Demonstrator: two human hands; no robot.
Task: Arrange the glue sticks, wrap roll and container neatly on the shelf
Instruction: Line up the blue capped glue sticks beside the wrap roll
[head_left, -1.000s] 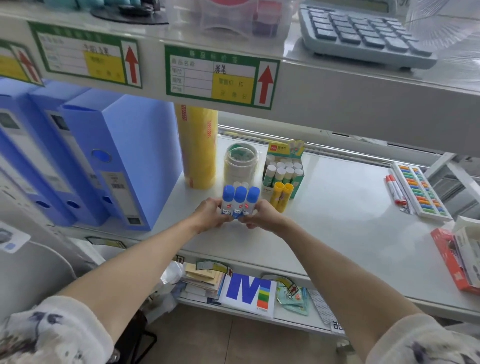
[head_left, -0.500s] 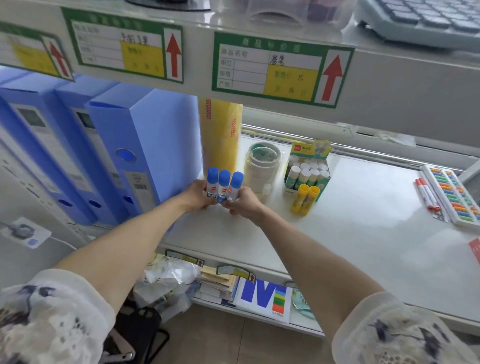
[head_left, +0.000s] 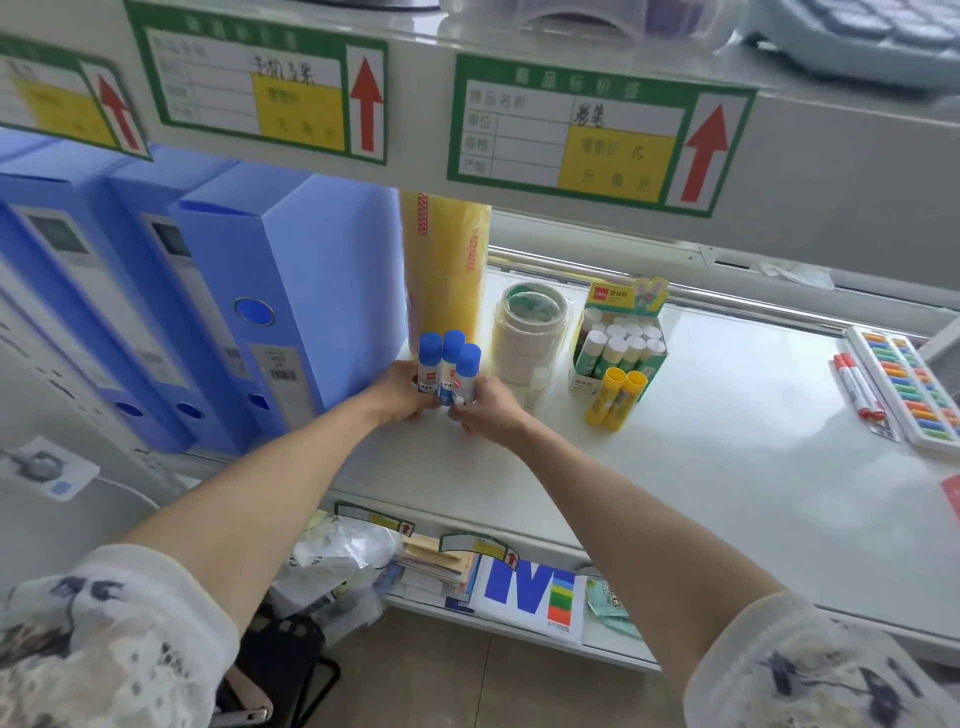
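Three blue-capped glue sticks stand upright in a tight cluster on the white shelf, directly in front of the tall yellow wrap roll. My left hand grips them from the left and my right hand from the right. The clear round container stands just right of the roll. Beside it sits a green box of white-capped glue sticks, with two yellow glue sticks upright in front. A small clear-capped stick stands near the container.
Blue file boxes stand close on the left of the roll. Red markers and a tray of coloured pieces lie at the right. The upper shelf edge with labels hangs overhead. Papers fill the lower shelf.
Both hands have carried the three blue-capped glue sticks left and further back, from in front of the container to in front of the wrap roll.
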